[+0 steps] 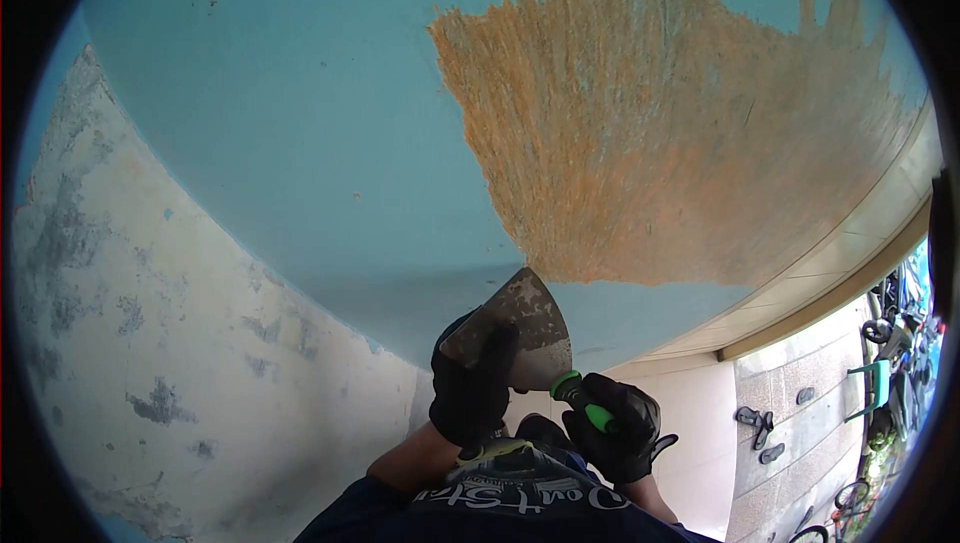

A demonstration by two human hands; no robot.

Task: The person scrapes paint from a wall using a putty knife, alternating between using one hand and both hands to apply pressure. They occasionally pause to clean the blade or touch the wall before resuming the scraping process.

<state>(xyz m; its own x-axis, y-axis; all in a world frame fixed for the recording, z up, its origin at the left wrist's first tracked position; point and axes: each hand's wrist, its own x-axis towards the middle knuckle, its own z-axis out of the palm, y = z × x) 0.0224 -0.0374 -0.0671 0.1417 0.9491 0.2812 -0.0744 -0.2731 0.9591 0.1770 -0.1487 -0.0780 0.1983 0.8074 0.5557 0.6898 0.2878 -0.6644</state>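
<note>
A wide putty knife (540, 348) with a stained metal blade and a green-and-black handle is between my gloved hands. My right hand (622, 423) is wrapped round the handle. My left hand (468, 383) grips the blade from the side, its thumb lying across the metal face. One blade corner points up and overlaps the lower edge of a rough orange-brown patch (600, 133). Around that patch spreads smooth turquoise paint (300, 113). Both gloves are black.
A whitish wall (180, 343) with grey blotches stands to the left. At the right, a pale ledge (830, 263) curves along the painted surface. Beyond lie a paved floor (785, 483), several sandals (765, 426), a green stool (875, 390) and parked motorbikes (895, 338).
</note>
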